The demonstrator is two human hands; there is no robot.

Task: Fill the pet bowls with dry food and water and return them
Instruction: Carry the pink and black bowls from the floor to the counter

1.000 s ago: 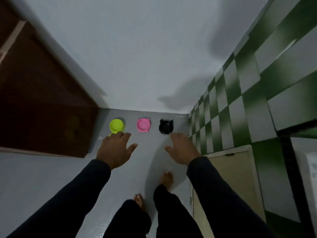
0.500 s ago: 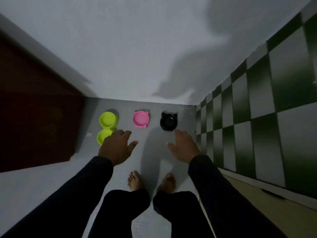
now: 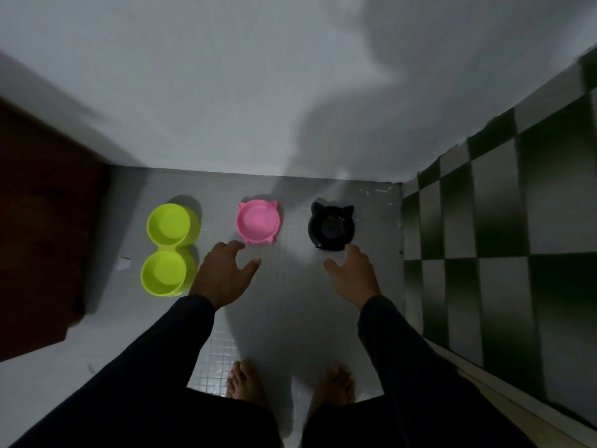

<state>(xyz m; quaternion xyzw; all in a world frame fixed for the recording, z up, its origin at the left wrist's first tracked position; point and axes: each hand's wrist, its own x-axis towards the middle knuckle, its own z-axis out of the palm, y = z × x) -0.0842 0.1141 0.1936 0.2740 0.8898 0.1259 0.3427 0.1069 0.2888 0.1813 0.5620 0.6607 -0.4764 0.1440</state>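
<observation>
reaching down toward the floor, the left hand (image 3: 223,275) has its fingers spread and loosely curled, palm down, holding nothing; its fingertips sit just short of the near rim of the pink bowl (image 3: 258,222), and whether they touch it cannot be told. the right hand (image 3: 353,275) is likewise spread wide and empty, thumb out to the side, with its fingertips right at the near edge of the black bowl (image 3: 331,228), close enough that contact is unclear. both bowls have small ears on the rim and stand on the grey tiled floor (image 3: 290,302) near the white wall (image 3: 226,92). the green double bowl (image 3: 168,250) stands to the left of the pink one, its two cups in a line running away from the person, beside the left wrist. all three look dry and without food, though the black one is too dark to judge. dark sleeves cover both arms, and two bare feet (image 3: 245,384) stand on the tiles below. a green and white checkered wall (image 3: 500,237) runs along the right.
</observation>
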